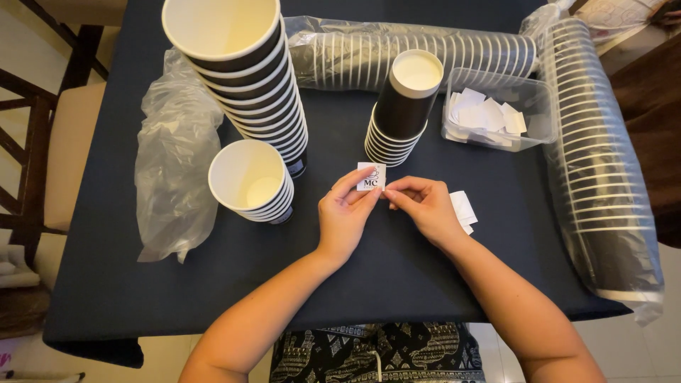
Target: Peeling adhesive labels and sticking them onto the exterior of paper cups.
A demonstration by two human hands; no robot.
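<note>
At the left edge of the dark surface (106, 284) lies a crumpled clear plastic bag (174, 177), beside a short stack of black paper cups (252, 181) and a taller, leaning one (245, 71). At centre, the left hand (344, 213) pinches a small white sticker (371, 176) between thumb and forefinger; the right hand (425, 206) nips its other edge, both grips closed on it. It looks light, thin and floppy, best held by its edges. Right, a clear tub of stickers (496, 110) and sleeved cups (603, 177).

The sticker (371, 176) is white with a black mark. The cups (406, 106) are black outside, white inside. The tablecloth (397, 269) is dark navy. The bag (174, 163) is clear.
</note>
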